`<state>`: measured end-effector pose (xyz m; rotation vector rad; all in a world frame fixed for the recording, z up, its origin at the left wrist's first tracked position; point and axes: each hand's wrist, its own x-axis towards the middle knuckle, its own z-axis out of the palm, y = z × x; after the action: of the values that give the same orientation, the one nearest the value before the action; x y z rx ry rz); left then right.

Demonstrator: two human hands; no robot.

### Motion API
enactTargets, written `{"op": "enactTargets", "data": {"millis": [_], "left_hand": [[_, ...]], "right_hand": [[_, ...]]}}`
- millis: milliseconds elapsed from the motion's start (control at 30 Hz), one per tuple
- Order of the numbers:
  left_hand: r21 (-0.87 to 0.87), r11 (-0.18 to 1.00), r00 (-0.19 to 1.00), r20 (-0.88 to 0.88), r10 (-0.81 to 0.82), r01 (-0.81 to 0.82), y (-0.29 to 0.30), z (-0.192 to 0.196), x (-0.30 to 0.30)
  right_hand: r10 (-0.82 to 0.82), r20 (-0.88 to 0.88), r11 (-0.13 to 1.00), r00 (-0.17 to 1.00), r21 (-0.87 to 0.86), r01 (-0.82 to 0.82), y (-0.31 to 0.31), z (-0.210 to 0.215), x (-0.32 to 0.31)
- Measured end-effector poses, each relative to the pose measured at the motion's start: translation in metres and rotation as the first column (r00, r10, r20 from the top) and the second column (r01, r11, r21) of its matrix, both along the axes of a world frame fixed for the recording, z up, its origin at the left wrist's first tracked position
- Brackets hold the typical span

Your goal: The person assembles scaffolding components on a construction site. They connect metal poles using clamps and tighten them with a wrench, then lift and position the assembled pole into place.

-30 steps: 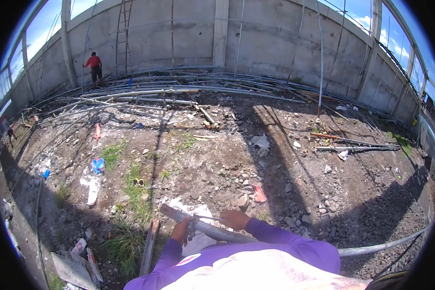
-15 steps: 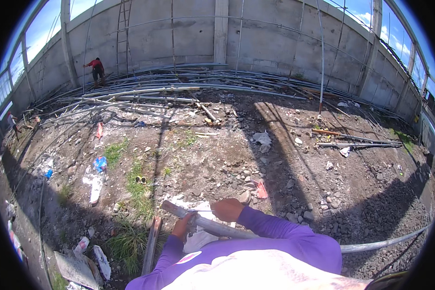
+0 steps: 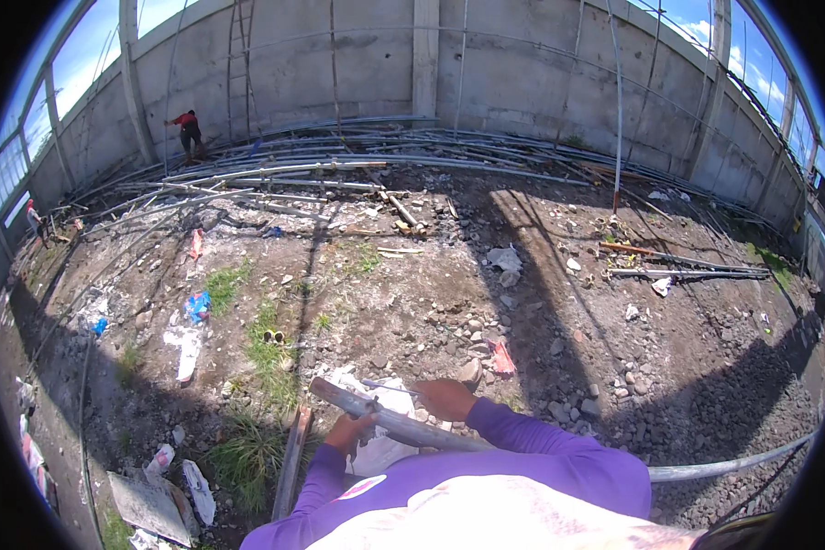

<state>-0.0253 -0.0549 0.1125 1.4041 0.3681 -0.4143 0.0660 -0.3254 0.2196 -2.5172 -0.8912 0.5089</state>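
A grey metal pipe runs slantwise across in front of my body, its near-left end raised off the ground. Wrapped round it close to that end is my left hand, closed. Just above the pipe, my right hand is closed on a thin metal rod-like tool that points left towards the pipe's end. The tool's exact kind is too small to make out. Under the pipe lies a white sack, partly hidden by it.
A rusty metal bar lies by my left arm. Stones and rubble cover the ground. Long pipes are heaped along the concrete wall. A person in red works at the back left, another farther left.
My right hand has shifted slightly right with the tool, whose end has moved a little away from my left hand. My left hand stays on the pipe. The view has shifted slightly.
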Motion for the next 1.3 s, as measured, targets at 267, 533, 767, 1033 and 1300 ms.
{"op": "enactTargets", "data": {"millis": [267,533,767,1033,1300], "left_hand": [[0.098,0.994,0.999,-0.014,0.039,-0.038,0.000,-0.011,-0.001],[0.065,0.993,0.995,-0.014,0.101,-0.100,-0.007,-0.003,-0.005],[-0.024,0.993,0.993,0.002,0.115,-0.114,-0.004,0.009,-0.014],[0.014,0.991,0.987,0.087,0.132,-0.133,0.001,0.022,-0.024],[0.065,0.983,0.982,0.099,0.162,-0.169,0.000,0.042,-0.026]], "right_hand": [[-0.021,-0.077,1.000,0.997,0.017,0.023,-0.016,-0.022,-0.012],[0.105,-0.072,0.981,0.992,-0.157,-0.116,0.001,-0.027,-0.003],[0.271,-0.031,0.961,0.962,0.067,-0.268,-0.025,-0.048,0.008],[0.389,-0.406,0.920,0.827,0.227,-0.321,0.004,-0.111,0.057],[0.479,-0.043,0.877,0.877,0.056,-0.477,0.099,-0.138,0.087]]}}
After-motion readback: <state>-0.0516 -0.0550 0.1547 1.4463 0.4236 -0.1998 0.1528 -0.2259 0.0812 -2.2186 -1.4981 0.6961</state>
